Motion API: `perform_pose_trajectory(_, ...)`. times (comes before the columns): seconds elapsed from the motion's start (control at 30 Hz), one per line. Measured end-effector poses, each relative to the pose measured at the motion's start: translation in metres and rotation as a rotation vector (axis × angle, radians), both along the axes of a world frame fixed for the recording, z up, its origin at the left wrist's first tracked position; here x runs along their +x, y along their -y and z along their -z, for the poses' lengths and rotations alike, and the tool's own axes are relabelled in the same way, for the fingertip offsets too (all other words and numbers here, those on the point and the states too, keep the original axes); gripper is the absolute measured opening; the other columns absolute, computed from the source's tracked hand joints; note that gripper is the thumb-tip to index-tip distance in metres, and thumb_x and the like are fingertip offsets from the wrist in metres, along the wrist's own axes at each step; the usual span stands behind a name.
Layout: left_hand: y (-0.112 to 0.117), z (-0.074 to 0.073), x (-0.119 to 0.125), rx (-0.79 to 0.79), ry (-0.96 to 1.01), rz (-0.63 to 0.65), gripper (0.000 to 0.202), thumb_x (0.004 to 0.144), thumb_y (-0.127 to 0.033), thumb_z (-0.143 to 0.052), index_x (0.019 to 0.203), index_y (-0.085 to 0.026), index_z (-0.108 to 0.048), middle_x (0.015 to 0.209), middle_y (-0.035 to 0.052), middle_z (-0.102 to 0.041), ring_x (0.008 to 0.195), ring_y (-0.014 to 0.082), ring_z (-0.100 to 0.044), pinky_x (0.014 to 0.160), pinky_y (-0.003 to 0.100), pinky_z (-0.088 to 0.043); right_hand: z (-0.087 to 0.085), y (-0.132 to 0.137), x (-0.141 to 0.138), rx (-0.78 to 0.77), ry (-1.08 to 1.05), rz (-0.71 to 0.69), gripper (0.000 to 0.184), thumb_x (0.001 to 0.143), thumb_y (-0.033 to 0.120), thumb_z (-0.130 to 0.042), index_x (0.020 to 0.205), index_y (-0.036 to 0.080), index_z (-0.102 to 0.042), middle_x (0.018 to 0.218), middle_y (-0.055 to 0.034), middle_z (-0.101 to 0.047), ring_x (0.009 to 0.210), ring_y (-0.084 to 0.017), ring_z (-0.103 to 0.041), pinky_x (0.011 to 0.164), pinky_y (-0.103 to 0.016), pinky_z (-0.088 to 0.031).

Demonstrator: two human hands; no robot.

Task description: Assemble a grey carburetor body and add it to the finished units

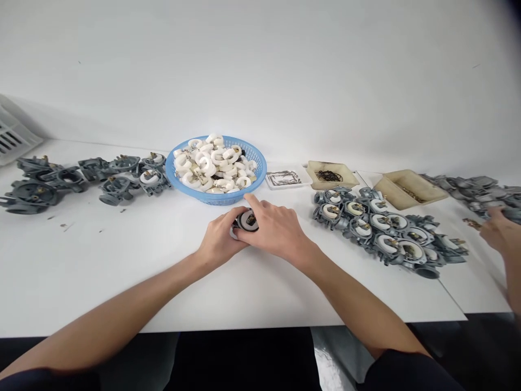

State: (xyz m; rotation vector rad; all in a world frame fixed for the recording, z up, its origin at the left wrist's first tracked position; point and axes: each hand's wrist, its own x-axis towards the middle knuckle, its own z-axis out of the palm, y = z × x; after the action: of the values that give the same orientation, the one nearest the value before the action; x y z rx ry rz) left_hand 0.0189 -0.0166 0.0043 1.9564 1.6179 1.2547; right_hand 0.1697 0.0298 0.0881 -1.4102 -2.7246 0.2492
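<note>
Fingers (255, 205) of both hands close around a small grey metal carburettor (249, 222) with a white float (243, 218), centre frame on the white table (122, 260), just below a blue basket (222, 199) of loose floats (211, 163). Left hand (220, 241) cups its side, right hand (277, 231) covers the top. Likely dense and rigid; the float looks delicate, so grip the body.

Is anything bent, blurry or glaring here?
Head view: wide lens apparently bends the far edge of the table, darkens the top right corner; light soft, shadows faint by the left hand and right hand on the part; basket sharp, no glare.
</note>
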Motion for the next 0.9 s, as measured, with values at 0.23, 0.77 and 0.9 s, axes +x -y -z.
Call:
perform_pose_trajectory(0.23, 0.009, -0.005, 0.007, 0.047, 0.045, 0.081, 0.047, 0.082, -0.031, -0.075, 0.125, -0.024, -0.056, 0.109, 0.0021, -0.076, 0.091, 0.0195, -0.074, 0.079, 0.028, -0.059, 0.005, -0.016, 0.057, -0.291, -0.343, -0.238, 0.059, 0.094, 0.057, -0.064, 0.144, 0.032, -0.047, 0.107, -0.0027, -0.071, 0.085, -0.019, -0.067, 0.075, -0.032, -0.053)
perform_pose_trajectory(0.77, 0.006, 0.001, 0.005, 0.245, -0.158, 0.267, 0.044, 0.094, -0.045, -0.069, 0.128, -0.022, -0.056, 0.109, 0.0094, -0.076, 0.095, 0.0223, -0.075, 0.086, 0.034, -0.06, 0.043, -0.029, 0.09, -0.387, -0.752, -0.423, 0.032, 0.09, 0.034, -0.076, 0.121, 0.024, -0.07, 0.095, -0.0029, -0.075, 0.068, -0.014, -0.068, 0.07, -0.03, -0.062)
perform_pose_trajectory(0.9, 0.007, 0.001, 0.005, 0.321, -0.199, 0.279, 0.045, 0.093, -0.044, -0.07, 0.129, -0.022, -0.055, 0.103, 0.0091, -0.077, 0.093, 0.0225, -0.075, 0.084, 0.034, -0.06, 0.044, -0.025, 0.092, -0.374, -0.759, -0.443, 0.031, 0.09, 0.031, -0.077, 0.12, 0.025, -0.07, 0.096, -0.0023, -0.074, 0.067, -0.013, -0.066, 0.069, -0.029, -0.061)
